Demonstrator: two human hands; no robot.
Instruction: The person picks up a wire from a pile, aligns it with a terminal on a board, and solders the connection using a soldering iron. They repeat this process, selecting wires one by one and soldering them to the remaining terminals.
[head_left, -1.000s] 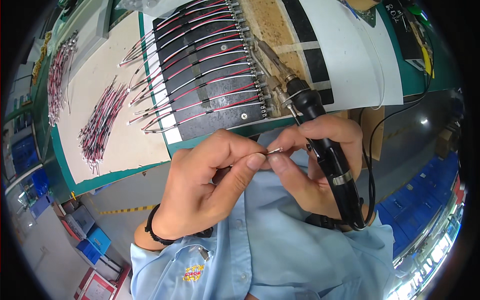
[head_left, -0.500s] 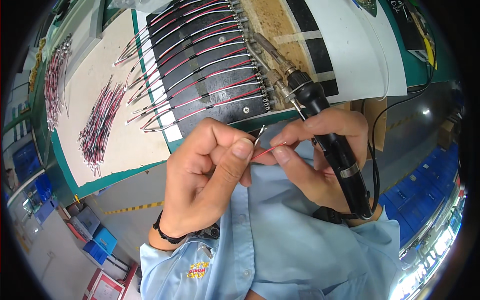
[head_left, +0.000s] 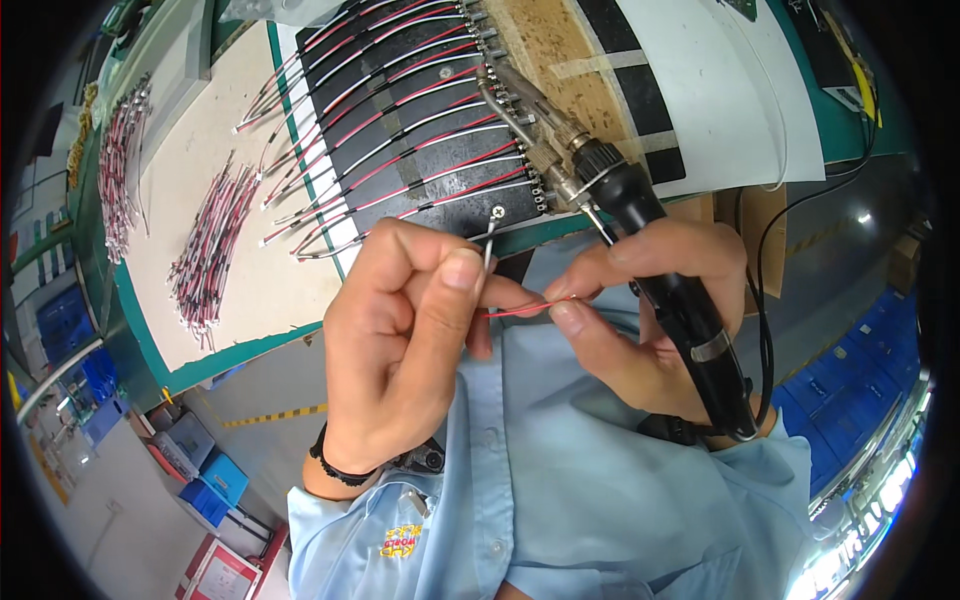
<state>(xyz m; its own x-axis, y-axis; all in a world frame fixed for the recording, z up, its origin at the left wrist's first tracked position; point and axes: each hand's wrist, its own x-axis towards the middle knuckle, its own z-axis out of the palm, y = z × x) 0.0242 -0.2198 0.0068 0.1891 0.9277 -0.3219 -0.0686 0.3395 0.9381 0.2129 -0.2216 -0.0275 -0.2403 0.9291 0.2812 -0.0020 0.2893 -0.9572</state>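
My left hand [head_left: 415, 320] is closed in a pinch on a two-wire lead. Its white wire [head_left: 488, 250] sticks up past the thumb, with a bare-looking tip. Below, the red wire [head_left: 515, 312] runs across to my right hand [head_left: 640, 310], whose thumb and forefinger pinch its end. That same hand also grips a black-handled soldering iron [head_left: 690, 320], held slanting up and left. The iron's metal tip and a thin metal tube beside it [head_left: 525, 125] reach over the work board. The rest of the lead is hidden in my left palm.
A black fixture board [head_left: 400, 130] carries a row of red-and-white leads, their ends at small metal parts along its right edge. Two bundles of similar leads [head_left: 212, 250] [head_left: 122, 170] lie to the left. White paper [head_left: 720, 90] covers the right side. A black cable [head_left: 762, 300] trails from the iron.
My left hand has shifted slightly left and up, away from the right. The white wire now stands more upright, and a longer stretch of red wire shows between my hands.
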